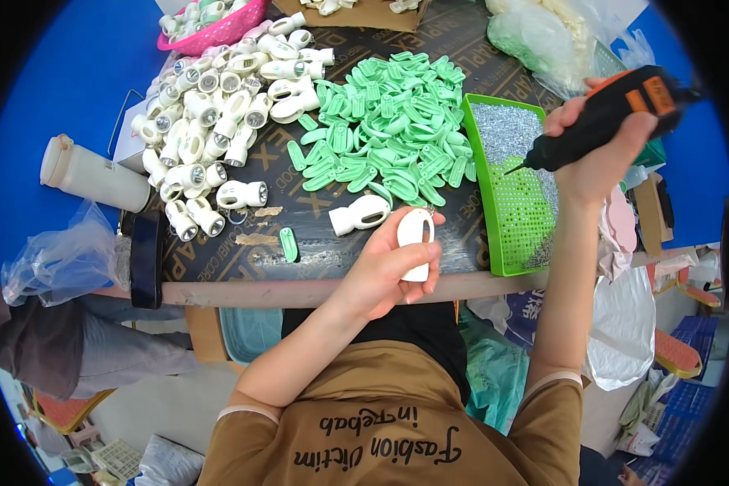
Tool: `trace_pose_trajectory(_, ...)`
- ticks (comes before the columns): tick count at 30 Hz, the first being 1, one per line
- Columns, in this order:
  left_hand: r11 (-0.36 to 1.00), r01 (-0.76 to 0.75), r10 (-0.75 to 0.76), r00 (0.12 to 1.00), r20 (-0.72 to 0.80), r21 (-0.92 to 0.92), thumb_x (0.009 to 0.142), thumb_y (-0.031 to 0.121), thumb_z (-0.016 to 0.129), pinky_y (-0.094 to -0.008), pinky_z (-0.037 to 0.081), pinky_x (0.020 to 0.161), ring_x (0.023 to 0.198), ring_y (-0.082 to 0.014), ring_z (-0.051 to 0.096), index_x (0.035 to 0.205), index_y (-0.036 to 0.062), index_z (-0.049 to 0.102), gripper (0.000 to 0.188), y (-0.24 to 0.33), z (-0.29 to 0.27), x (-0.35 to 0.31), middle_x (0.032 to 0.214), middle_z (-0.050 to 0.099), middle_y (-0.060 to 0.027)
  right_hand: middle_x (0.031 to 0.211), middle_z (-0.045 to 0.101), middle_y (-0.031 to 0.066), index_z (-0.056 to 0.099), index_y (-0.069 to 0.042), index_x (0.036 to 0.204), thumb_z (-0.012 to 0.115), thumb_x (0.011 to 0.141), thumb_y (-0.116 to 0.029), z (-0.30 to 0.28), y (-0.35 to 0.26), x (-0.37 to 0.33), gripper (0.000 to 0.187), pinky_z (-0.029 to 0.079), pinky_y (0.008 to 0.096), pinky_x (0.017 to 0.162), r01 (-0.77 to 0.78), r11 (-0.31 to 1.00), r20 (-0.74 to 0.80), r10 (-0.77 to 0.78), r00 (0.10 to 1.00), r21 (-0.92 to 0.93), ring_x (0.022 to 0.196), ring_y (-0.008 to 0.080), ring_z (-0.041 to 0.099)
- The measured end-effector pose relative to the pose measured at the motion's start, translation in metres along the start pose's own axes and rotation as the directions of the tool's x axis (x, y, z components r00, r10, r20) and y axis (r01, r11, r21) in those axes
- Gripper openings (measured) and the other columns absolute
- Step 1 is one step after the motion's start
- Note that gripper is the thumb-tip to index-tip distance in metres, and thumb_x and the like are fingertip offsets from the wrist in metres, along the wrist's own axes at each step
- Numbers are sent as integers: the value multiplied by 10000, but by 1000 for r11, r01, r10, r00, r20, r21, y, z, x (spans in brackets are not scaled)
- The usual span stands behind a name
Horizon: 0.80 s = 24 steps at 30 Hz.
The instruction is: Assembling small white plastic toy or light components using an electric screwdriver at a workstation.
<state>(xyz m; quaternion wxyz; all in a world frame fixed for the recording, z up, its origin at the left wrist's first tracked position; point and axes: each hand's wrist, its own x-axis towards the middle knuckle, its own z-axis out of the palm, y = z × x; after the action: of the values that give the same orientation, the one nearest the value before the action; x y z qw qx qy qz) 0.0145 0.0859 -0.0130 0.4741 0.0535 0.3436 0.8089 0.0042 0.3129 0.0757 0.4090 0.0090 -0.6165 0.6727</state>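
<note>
Supervisor: State the left-hand grip.

Operator: From my remote station, I observed the left hand closed around a white loop-handled piece. The thumb lay across its front face, with fingers curled behind. I located the piece above the near part of the dark worktable, its rounded end directed away from the wearer.

Supervisor: State the right-hand grip.

Operator: I recorded the right hand wrapped firmly around a black-and-orange power driver. Its bit pointed to the left, the tip showing over the green tray. I could not determine whether the tip touched a screw. The tray held loose silver screws and a perforated section.

Supervisor: List the adjacent parts.

Operator: I noted a white flashlight body just beside the left hand. Beyond it lay a heap of mint-green clips; to its left, a heap of white flashlights. A single green clip rested apart, near the table's front edge.
</note>
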Motion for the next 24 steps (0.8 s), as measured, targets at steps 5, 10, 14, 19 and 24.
trace_pose_trajectory(5, 1000, -31, 31, 999, -14, 7, 821, 17, 498, -180, 264, 301, 491, -136, 518, 1140, 54, 408, 333, 2, 4, -2, 744, 557, -115, 634, 482, 85, 465, -18, 1030, 383, 737, -747, 38, -38, -10, 791, 369, 312, 490, -182, 930, 360, 59, 931, 319, 509, 185, 463)
trace_pose_trajectory(10, 998, -11, 12, 1000, -10, 62, 803, 7, 517, -189, 266, 319, 457, -109, 477, 1136, 46, 383, 360, 3, 4, -2, 665, 527, -72, 645, 503, 95, 463, -13, 1076, 336, 732, -769, 69, -35, -24, 840, 388, 292, 476, -299, 904, 418, 155, 895, 305, 488, 189, 476)
trace_pose_trajectory(14, 997, -15, 16, 1000, -23, 77, 796, -4, 508, -190, 262, 328, 457, -101, 462, 1133, 38, 387, 361, 1, 6, -3, 621, 498, -49, 600, 510, 94, 467, 2, 1055, 304, 744, -773, 80, -35, -27, 851, 402, 280, 454, -278, 926, 390, 164, 906, 256, 467, 182, 487)
trace_pose_trajectory(19, 994, -10, 14, 999, -36, 106, 799, -5, 506, -192, 259, 333, 458, -98, 457, 1144, 41, 383, 369, 1, 8, -4, 621, 496, -44, 585, 511, 96, 465, 17, 1043, 292, 747, -776, 81, -33, -29, 864, 408, 269, 447, -255, 949, 438, 154, 885, 183, 469, 183, 499)
trace_pose_trajectory(24, 994, -18, 21, 999, -25, 106, 803, -8, 501, -191, 251, 334, 459, -96, 456, 1143, 46, 385, 363, 0, 7, -4, 616, 491, -40, 583, 518, 101, 464, 19, 1030, 296, 752, -769, 81, -27, -30, 853, 411, 262, 435, -279, 936, 449, 159, 879, 216, 453, 186, 502)
